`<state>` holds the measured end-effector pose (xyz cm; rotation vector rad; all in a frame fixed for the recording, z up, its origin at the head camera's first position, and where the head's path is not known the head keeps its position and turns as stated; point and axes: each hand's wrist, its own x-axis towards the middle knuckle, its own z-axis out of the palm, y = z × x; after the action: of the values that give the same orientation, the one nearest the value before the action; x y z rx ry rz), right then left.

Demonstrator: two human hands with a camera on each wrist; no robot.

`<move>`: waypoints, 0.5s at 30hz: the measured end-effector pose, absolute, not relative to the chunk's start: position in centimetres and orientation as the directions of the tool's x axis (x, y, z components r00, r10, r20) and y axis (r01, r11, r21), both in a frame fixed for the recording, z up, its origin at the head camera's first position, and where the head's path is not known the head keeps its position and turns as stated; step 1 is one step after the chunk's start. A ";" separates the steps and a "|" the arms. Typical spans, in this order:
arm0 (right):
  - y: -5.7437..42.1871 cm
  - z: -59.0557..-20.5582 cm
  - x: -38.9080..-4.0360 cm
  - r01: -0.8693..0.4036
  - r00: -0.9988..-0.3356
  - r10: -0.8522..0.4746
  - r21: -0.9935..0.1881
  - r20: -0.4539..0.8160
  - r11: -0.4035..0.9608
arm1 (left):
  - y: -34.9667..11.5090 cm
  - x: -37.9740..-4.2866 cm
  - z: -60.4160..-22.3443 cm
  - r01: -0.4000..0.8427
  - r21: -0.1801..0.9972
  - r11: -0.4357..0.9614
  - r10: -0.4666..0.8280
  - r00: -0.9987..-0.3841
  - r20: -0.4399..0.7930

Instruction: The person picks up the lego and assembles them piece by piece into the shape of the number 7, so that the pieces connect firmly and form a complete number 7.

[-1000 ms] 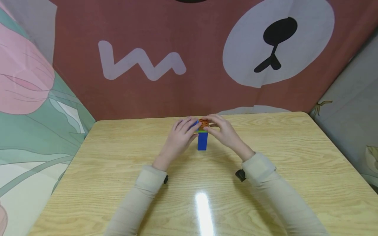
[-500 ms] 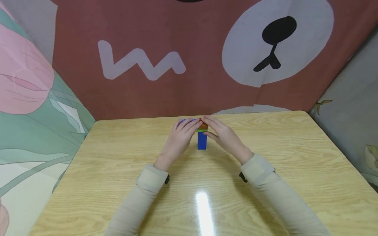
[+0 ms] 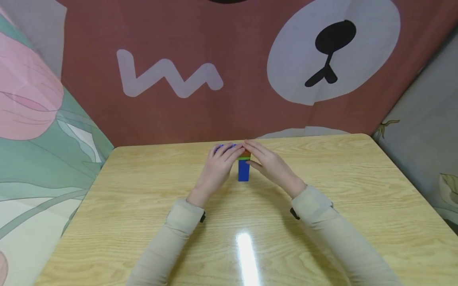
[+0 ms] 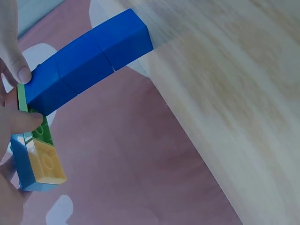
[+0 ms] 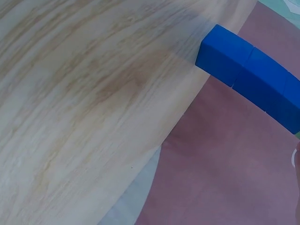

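Note:
A column of stacked blue toy bricks (image 3: pixel 243 171) stands upright at the far middle of the table, topped by a green plate (image 3: pixel 244 158). An orange brick (image 3: pixel 247 153) sits on that plate, mostly covered by fingers. In the left wrist view, a blue brick (image 4: pixel 22 164) and a yellow brick (image 4: pixel 47 161) extend sideways from the column's top. My left hand (image 3: pixel 216 169) grips this sideways part, fingers over the blue brick and thumb beneath the green plate. My right hand (image 3: pixel 272 169) holds the orange brick, fingers on top and thumb low at the plate's side. Both hands' fingertips meet above it.
The wooden table (image 3: pixel 322 238) ends just behind the column, against a reddish-brown cloth (image 3: pixel 179 119) with a bear print. A bright light reflection lies on the near tabletop. Dark wrist devices (image 3: pixel 294 213) show under the cuffs.
My fingers have closed together over the orange brick, covering its studs. The right thumb has dropped to the plate's edge. Blue studs now show beyond my left fingers. The column stays put.

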<state>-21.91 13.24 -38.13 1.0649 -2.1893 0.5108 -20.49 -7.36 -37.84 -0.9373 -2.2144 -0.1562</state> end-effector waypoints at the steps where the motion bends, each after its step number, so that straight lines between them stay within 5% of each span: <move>1: 13.2 -38.2 -21.9 -0.801 -0.465 -0.553 -0.061 0.691 0.596 | -7.4 -20.5 -37.8 0.664 -0.159 0.730 0.582 -0.483 0.655; 15: 13.1 -38.2 -21.5 -0.786 -0.507 -0.531 -0.110 0.679 0.609 | -7.4 -20.5 -37.9 0.681 -0.135 0.720 0.579 -0.481 0.659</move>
<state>-21.45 13.13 -38.22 1.0330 -2.2294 0.5483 -20.53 -7.35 -37.85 -0.9503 -2.2179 -0.1878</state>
